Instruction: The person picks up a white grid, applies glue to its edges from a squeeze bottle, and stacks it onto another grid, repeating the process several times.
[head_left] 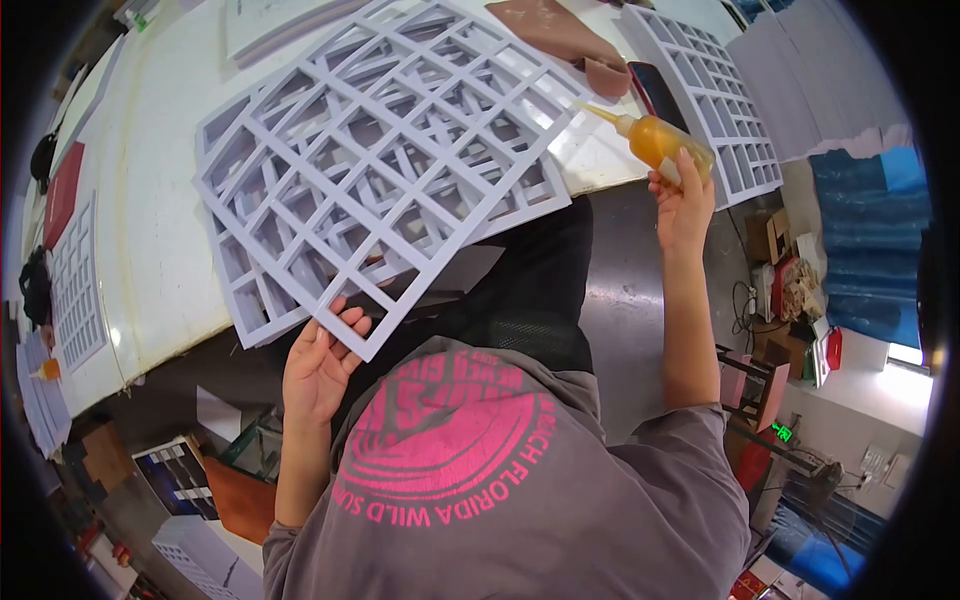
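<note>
A white lattice grid [385,165] of square openings lies turned at an angle over other white grids stacked on the table. Its near corner juts past the table edge, and my left hand [322,362] grips it there, fingers curled round the frame. In my right hand [685,200] is a squeeze bottle [665,148] of amber liquid, tilted with its thin yellow nozzle pointing left. The nozzle tip is right at the grid's right edge. Below the top grid, the corner of a lower grid [545,195] sticks out.
Brown cloth [560,40] lies at the table's back, beside a dark phone-like object [652,92]. Another white grid [715,110] stands at the right. On the far left are a smaller grid [80,285] and a red box [64,195]. Cartons [768,235] sit on the floor.
</note>
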